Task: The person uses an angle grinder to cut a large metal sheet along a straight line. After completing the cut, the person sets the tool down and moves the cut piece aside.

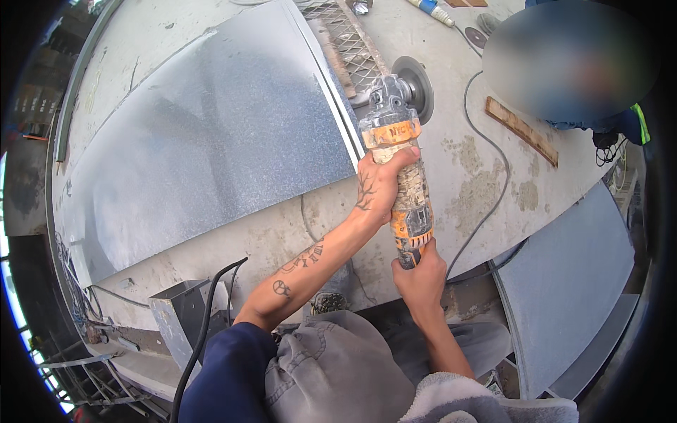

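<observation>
An angle grinder (407, 173) with an orange and black body lies lengthwise between my hands, its grip area caked in pale dust. My left hand (383, 182) wraps round the middle of its body, thumb across the top. Lower down, my right hand (422, 276) is closed on the rear end. At the far end a grey disc (417, 88) stands on edge, to the right of the gear head. Just left of the grinder is the edge of a large grey speckled slab (218, 127). Whether the disc is spinning, I cannot tell.
A metal mesh grate (350, 39) lies beyond the slab. Right of the grinder, a grey cable (502, 158) curves over the concrete floor near a wooden strip (522, 131). Another person (571, 67) is at upper right. A second grey slab (568, 282) leans at lower right.
</observation>
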`<action>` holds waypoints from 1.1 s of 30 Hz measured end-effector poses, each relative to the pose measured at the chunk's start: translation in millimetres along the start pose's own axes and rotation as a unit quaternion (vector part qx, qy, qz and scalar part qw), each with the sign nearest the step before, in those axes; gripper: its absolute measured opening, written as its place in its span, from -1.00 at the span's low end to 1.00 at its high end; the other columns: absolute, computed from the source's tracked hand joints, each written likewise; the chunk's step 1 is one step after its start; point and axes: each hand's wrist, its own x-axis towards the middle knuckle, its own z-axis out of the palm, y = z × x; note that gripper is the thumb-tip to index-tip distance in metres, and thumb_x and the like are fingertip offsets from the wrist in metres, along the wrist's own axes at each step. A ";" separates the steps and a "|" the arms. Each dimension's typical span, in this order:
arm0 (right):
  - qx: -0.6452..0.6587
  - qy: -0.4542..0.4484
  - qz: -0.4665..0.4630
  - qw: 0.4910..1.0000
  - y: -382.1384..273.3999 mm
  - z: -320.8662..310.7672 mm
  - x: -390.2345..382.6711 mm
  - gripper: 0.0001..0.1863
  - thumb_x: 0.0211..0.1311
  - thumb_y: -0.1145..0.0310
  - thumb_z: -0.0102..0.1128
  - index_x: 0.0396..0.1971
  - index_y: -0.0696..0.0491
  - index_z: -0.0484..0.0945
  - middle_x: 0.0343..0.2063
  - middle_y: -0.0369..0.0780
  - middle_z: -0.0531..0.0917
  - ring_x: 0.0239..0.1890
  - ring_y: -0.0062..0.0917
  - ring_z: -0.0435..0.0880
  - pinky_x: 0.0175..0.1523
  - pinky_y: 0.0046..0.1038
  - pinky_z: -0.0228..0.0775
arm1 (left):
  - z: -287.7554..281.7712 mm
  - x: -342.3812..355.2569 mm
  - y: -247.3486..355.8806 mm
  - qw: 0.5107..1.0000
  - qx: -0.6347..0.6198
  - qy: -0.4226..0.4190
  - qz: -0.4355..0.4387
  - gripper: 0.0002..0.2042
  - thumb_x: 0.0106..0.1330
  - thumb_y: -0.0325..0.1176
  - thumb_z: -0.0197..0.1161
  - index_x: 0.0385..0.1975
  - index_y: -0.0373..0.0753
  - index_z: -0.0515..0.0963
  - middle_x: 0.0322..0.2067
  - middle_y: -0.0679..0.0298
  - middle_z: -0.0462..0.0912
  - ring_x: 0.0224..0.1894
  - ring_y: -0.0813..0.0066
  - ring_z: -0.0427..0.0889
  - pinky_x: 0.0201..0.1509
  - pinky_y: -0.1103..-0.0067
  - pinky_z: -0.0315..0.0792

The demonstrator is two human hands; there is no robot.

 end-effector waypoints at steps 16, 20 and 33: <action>0.053 -0.207 0.104 0.971 57.8 14.2 27.0 -0.69 -0.19 0.28 0.35 -0.59 0.27 0.59 -0.66 0.00 0.64 -0.53 -0.17 0.69 -0.35 -0.29 0.50 | -31.0 48.8 -38.4 0.996 -0.071 -0.050 -0.025 -0.65 0.24 -0.27 0.29 -0.09 -0.35 0.45 -0.34 0.14 0.62 -0.36 0.34 0.68 -0.30 0.40 0.63; 0.031 -0.114 0.109 0.987 57.7 27.9 34.7 -0.69 -0.21 0.29 0.33 -0.55 0.27 0.60 -0.63 0.03 0.64 -0.53 -0.15 0.69 -0.34 -0.27 0.49 | -32.9 76.8 -41.4 0.994 -0.054 -0.082 -0.047 -0.59 0.29 -0.20 0.27 0.00 -0.33 0.40 -0.30 0.12 0.62 -0.30 0.31 0.68 -0.19 0.37 0.63; -0.065 0.072 0.124 0.988 54.2 12.1 186.9 -0.72 -0.17 0.26 0.34 -0.46 0.15 0.66 -0.52 -0.03 0.70 -0.39 -0.12 0.72 -0.24 -0.19 0.54 | -55.2 52.6 8.5 0.849 0.503 -0.150 0.059 -0.46 0.19 -0.22 0.36 0.16 -0.28 0.44 0.13 0.00 0.51 0.16 0.18 0.52 0.17 0.32 0.46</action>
